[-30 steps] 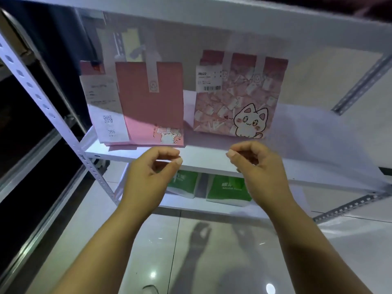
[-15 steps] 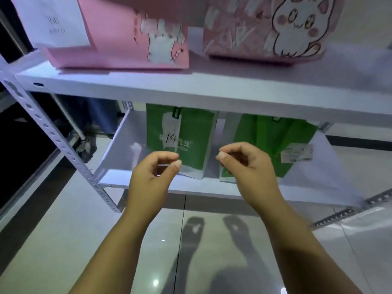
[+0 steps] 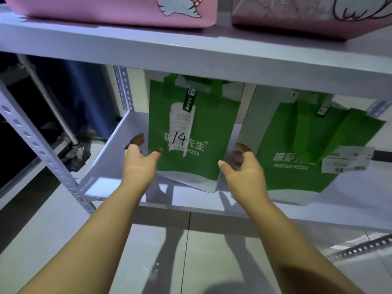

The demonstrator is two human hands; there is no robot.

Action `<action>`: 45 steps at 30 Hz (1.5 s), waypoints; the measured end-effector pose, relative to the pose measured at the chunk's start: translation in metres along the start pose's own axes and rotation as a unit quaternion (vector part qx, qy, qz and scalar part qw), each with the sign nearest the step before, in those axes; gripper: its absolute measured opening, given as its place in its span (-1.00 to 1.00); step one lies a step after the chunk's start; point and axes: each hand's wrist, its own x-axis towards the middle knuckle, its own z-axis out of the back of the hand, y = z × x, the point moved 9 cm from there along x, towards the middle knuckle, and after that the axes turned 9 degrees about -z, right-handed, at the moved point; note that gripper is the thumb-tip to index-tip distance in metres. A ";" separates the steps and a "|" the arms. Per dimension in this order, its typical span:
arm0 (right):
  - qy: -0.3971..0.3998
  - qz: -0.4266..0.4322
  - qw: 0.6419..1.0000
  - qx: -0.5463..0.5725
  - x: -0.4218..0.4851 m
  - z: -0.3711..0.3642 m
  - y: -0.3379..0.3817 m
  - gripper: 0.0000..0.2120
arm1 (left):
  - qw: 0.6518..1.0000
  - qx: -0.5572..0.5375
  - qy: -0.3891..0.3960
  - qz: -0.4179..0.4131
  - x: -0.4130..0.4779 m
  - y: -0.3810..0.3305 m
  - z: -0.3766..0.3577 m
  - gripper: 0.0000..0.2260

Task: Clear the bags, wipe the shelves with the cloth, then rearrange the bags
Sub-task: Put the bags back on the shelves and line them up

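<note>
Fingers (image 3: 136, 141) in shadow, pink bag (image 3: 118, 11) cropped

view: drops to the lower shelf (image 3: 110, 158), pink bags (image 3: 118, 11) now cut off at top edge | left hand (image 3: 140, 160): uncurls beside left edge of green bag (image 3: 191, 132), frame centre | right hand (image 3: 241, 164): opens at its right edge
</note>
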 end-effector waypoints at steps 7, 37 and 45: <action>0.011 -0.045 0.999 -0.005 0.019 -0.023 -0.014 -0.68 | 0.999 -0.003 0.044 -0.029 0.025 0.008 -0.007 -0.61; 0.134 -0.190 0.971 -0.050 -0.235 0.098 0.045 -0.77 | 0.978 0.075 -0.012 0.194 -0.217 -0.131 0.179 -0.78; 0.143 -0.143 0.979 -0.023 -0.289 0.190 0.178 -0.64 | 0.985 0.081 -0.029 0.149 -0.248 -0.297 0.245 -0.81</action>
